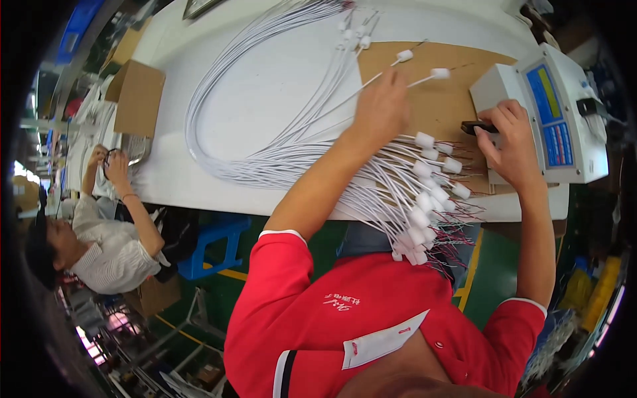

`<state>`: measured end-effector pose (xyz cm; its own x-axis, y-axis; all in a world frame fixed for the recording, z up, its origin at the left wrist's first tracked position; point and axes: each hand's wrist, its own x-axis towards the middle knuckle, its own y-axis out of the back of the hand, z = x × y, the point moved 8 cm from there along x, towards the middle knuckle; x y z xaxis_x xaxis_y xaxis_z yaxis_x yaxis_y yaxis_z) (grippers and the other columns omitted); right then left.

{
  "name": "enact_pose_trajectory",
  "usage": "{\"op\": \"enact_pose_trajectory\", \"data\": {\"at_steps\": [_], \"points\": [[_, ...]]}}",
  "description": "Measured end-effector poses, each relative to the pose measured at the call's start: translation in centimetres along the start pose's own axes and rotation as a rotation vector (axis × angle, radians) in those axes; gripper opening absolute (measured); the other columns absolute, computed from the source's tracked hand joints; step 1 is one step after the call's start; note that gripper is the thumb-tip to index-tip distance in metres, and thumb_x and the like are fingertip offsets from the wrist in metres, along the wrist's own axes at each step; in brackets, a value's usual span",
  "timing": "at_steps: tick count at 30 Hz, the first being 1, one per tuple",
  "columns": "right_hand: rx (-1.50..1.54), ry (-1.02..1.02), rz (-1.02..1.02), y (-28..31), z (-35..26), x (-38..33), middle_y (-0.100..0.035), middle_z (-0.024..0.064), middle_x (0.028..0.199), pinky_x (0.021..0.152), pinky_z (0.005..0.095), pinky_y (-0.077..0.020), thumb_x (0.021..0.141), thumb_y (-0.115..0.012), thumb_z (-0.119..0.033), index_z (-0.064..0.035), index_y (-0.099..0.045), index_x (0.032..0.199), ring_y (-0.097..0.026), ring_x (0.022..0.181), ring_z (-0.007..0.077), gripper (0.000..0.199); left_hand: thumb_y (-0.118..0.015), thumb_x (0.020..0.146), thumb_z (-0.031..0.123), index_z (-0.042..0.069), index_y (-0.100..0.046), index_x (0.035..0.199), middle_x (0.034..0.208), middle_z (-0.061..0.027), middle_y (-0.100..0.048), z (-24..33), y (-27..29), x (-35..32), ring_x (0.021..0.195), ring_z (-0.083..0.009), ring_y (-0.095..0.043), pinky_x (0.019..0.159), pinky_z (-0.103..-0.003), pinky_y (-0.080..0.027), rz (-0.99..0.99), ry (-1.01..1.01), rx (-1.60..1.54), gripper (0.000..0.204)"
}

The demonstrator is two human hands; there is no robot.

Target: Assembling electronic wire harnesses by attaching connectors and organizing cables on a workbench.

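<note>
My left hand (383,109) reaches over the table with its fingers closed, apparently on a thin white cable. A white cylindrical connector (440,73) with thin bare wires sticks out to the right of the fingers. Another white connector (405,56) lies just beyond the fingertips. My right hand (509,142) grips a small black clip-like piece (478,127) between thumb and fingers, in front of the white box-shaped device (561,119). Below my left forearm, a large bundle of white cables (298,166) fans out, ending in several white connectors (419,217) with red and dark wire ends.
Brown cardboard (431,56) lies on the white table (232,93). Several cable ends (348,33) lie at the far side. An open carton (139,99) stands at the left, near a seated co-worker (113,245) whose hands are raised. A blue stool (215,245) is below the table edge.
</note>
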<state>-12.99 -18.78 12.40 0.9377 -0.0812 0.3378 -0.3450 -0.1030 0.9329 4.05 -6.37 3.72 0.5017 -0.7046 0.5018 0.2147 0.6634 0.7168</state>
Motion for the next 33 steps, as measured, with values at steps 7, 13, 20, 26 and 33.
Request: {"op": "enact_pose_trajectory", "data": {"at_steps": [7, 13, 20, 26, 33], "points": [[0.941, -0.585, 0.206, -3.3, 0.7, -0.6, -0.068, 0.0045, 0.105, 0.087, 0.0281, -0.0506, 0.102, -0.067, -0.014, 0.0014, -0.069, 0.114, -0.061, 0.093, 0.0124, 0.02, -0.078, 0.083, 0.015, 0.006, -0.056, 0.142, 0.109, -0.0154, -0.065, 6.6, 3.4, -1.7, 0.077, -0.0317, -0.068, 0.063, -0.041, -0.056, 0.237, -0.32, -0.235, 0.063], [1.043, -0.593, 0.262, -4.5, 1.6, -3.4, -0.069, 0.0049, 0.107, 0.091, 0.0262, -0.0507, 0.106, -0.063, -0.014, 0.0022, -0.069, 0.114, -0.063, 0.098, 0.011, 0.019, -0.084, 0.083, 0.024, 0.004, -0.059, 0.141, 0.101, -0.0132, -0.067, 8.1, 2.5, -1.9, 0.077, -0.0287, -0.068, 0.063, -0.039, -0.056, 0.227, -0.379, -0.286, 0.066], [1.172, -0.589, 0.21, -5.2, -0.8, -2.3, -0.072, 0.0049, 0.097, 0.081, 0.0258, -0.0534, 0.099, -0.07, -0.007, 0.0052, -0.071, 0.101, -0.066, 0.089, 0.01, 0.012, -0.082, 0.083, 0.013, 0.001, -0.061, 0.139, 0.101, -0.0136, -0.067, 8.0, 2.8, -2.3, 0.08, -0.0293, -0.067, 0.067, -0.04, -0.056, 0.122, -0.428, -0.263, 0.062], [1.27, -0.678, 0.239, -4.5, -0.4, -3.2, -0.072, 0.0076, 0.103, 0.085, 0.0275, -0.0574, 0.096, -0.072, 0.0, 0.0037, -0.068, 0.11, -0.069, 0.097, 0.0115, 0.015, -0.08, 0.085, 0.007, 0.001, -0.058, 0.145, 0.093, -0.0119, -0.065, 8.9, 2.1, -2.2, 0.074, -0.0265, -0.064, 0.064, -0.039, -0.053, 0.074, -0.462, -0.254, 0.064], [1.345, -0.592, 0.46, -1.8, 1.2, -4.0, -0.072, 0.0105, 0.111, 0.096, 0.0288, -0.055, 0.096, -0.07, 0.002, 0.0024, -0.062, 0.119, -0.069, 0.107, 0.0156, 0.025, -0.08, 0.084, 0.003, 0.001, -0.057, 0.147, 0.085, -0.0108, -0.063, 9.0, 2.1, -2.0, 0.069, -0.0256, -0.063, 0.063, -0.039, -0.051, 0.091, -0.459, -0.292, 0.067]]}}
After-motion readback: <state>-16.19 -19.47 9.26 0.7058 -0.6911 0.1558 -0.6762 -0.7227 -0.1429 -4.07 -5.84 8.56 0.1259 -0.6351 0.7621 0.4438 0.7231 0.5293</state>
